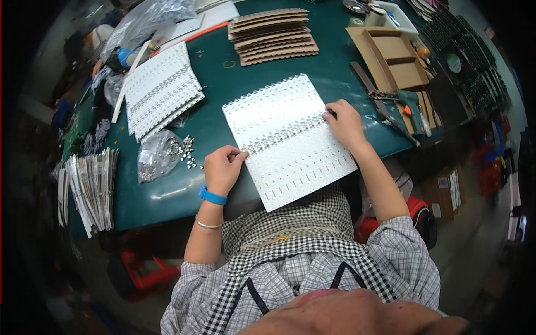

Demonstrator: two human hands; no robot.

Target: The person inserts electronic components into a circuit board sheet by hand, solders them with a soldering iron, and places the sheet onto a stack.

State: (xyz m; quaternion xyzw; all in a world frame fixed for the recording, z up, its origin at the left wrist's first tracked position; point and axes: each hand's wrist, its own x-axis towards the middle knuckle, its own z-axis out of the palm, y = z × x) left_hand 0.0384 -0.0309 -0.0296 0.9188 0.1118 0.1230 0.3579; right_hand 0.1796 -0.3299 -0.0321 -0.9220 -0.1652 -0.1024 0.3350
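A white circuit board panel (296,167) with rows of small yellowish LEDs lies at the table's front edge, its near end reaching out over my lap. Small metal parts run in a band across its middle. My left hand (223,166) pinches the panel's left edge, thumb on top. At the right edge, my right hand (344,124) is closed on the panel near the end of that band; its fingertips are partly hidden. Left of the panel, small loose metal parts (188,149) lie beside a clear plastic bag (149,162) holding more of them.
Similar white panels (162,89) are stacked at the left, above a row of upright thin strips (97,192). Brown scalloped-edge sheets (273,36) are piled at the back. To the right are an open cardboard box (407,75) and a green power tool (410,103) on the green table (215,72).
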